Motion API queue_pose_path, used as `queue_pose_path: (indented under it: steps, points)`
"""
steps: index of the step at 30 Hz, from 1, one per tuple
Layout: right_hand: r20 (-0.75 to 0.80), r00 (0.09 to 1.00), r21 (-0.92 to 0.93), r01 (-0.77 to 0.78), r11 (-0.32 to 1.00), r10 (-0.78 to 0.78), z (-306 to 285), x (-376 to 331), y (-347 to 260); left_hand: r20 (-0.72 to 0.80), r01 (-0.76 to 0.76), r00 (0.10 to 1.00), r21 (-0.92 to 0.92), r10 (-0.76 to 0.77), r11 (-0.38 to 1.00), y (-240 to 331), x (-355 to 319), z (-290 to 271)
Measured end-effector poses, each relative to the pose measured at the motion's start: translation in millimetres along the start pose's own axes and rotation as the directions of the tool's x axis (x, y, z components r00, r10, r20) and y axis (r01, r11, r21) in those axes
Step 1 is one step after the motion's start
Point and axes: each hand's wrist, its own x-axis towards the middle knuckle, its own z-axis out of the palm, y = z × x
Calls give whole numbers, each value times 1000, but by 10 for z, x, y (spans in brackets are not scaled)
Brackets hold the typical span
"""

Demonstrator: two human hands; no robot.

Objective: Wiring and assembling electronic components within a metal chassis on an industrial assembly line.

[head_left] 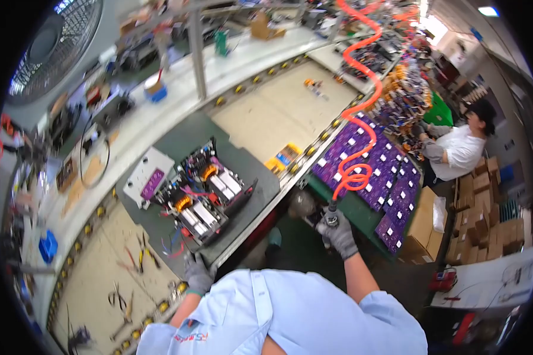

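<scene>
My right hand (pixel 339 236), in a grey glove, is closed around a dark air screwdriver (pixel 331 214). An orange coiled hose (pixel 356 177) rises from the tool's top. My left hand (pixel 199 276), gloved too, is at the near edge of a dark grey board (pixel 251 171), fingers apart, close to some loose red and blue wires (pixel 173 245). On that board sit two circuit assemblies (pixel 200 220) (pixel 224 180) with white blocks and copper coils. Beside them lies a white metal plate (pixel 148 176) with a purple label or board on it.
Purple circuit boards (pixel 361 160) cover a green bench at right, beside a cardboard box (pixel 423 228). Pliers (pixel 141 254) and scissors (pixel 117 296) lie on the roller line at left. A co-worker (pixel 465 142) stands at far right. A metal post (pixel 197 53) rises beyond the board.
</scene>
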Motion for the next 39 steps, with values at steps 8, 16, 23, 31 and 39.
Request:
queue_pose_path:
  steps: [8, 16, 23, 31, 39]
  points:
    - [46, 966, 340, -253, 906, 253, 456, 811, 109, 35, 152, 988, -103, -149, 983, -418, -456, 161]
    - [-102, 979, 414, -122, 902, 179, 956, 1759, 1089, 234, 263, 930, 119, -284, 957, -200, -336, -87]
    - [42, 991, 145, -134, 980, 129, 807, 2017, 1450, 287, 311, 896, 140, -339, 940, -128, -293, -41]
    - [-146, 987, 142, 85, 986, -64, 961, 1960, 1673, -122, -28, 992, -367, -18, 930, -770, -247, 248]
    - [375, 776, 404, -629, 664, 508, 786, 843, 241, -45, -62, 998, -831, -45, -553, -956, -640, -188]
